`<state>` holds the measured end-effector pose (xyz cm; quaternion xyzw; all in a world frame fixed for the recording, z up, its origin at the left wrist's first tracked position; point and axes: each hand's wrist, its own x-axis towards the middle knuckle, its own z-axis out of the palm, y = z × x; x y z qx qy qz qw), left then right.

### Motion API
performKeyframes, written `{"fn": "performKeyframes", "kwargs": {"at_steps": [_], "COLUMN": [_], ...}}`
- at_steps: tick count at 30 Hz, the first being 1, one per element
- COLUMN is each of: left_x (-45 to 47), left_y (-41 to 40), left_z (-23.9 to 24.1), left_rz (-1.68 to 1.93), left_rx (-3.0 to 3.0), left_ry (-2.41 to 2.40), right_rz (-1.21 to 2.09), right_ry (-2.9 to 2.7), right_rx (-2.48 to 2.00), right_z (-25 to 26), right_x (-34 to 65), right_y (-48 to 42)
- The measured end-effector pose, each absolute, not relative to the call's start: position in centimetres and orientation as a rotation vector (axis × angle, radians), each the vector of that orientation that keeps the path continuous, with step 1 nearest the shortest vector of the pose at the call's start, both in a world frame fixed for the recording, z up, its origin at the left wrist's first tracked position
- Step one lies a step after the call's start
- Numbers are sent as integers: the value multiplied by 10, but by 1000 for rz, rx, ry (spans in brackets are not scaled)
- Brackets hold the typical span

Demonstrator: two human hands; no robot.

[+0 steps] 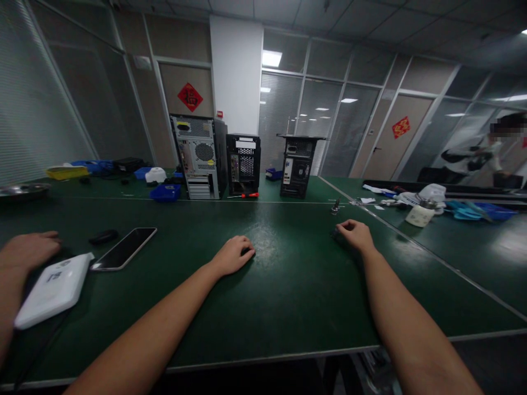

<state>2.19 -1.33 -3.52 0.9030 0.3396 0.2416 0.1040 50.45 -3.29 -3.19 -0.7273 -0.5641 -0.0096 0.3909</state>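
My left hand [234, 255] rests on the green tabletop with its fingers curled and closed. A dark bit shows under the fingertips, too hidden to name. Farther right, my right hand [356, 235] pinches a small dark piece [335, 233] low over the table, its kind unclear. Just beyond that hand, a small metallic object [335, 207] stands on the green table [284, 307].
Three computer cases, a tall one [201, 156], a narrow one [244, 164] and a right one [296, 167], stand behind a red screwdriver [249, 195]. Leftward are a phone [125, 249], white box [57, 288] and another person's hand [31, 249]. A jar [420, 215] sits right.
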Motion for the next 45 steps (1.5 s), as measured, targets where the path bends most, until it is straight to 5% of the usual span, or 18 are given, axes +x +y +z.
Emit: {"fn": "performKeyframes", "kwargs": {"at_steps": [45], "left_x": [21], "left_y": [-14], "left_z": [-37], "left_rz": [738], "left_rx": [2642], "left_ry": [973], "right_rz": [61], "right_ry": [-1572], "right_rx": [-1906], "right_z": [-54], "right_x": [507], "right_y": [-18]}}
